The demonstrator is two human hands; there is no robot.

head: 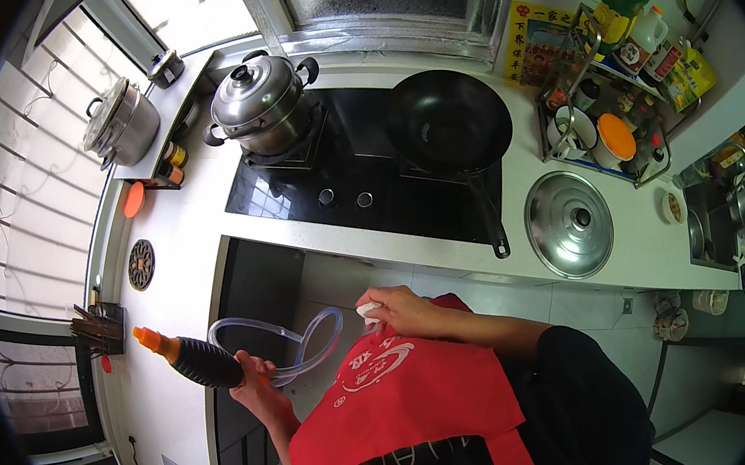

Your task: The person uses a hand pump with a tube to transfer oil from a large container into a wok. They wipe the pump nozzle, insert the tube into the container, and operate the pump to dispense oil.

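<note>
My left hand (259,387) is closed around the lower end of a black ribbed hand pump (206,362) with an orange nozzle, which points up and to the left. A clear plastic tube (318,327) loops from near that hand towards my body. My right hand (394,308) is in front of the red apron (411,405), with its fingers closed on a small wad of white cloth or paper (370,312). Both hands are in front of the counter edge. Whether the tube is joined to the pump is hidden by my left hand.
On the black gas hob (338,168) stand a lidded steel steamer pot (264,108) and a black wok (449,122), its handle over the counter edge. A steel lid (569,225) lies to their right, near a rack of bottles (636,85). A trivet (141,264) and chopsticks holder (107,328) are left.
</note>
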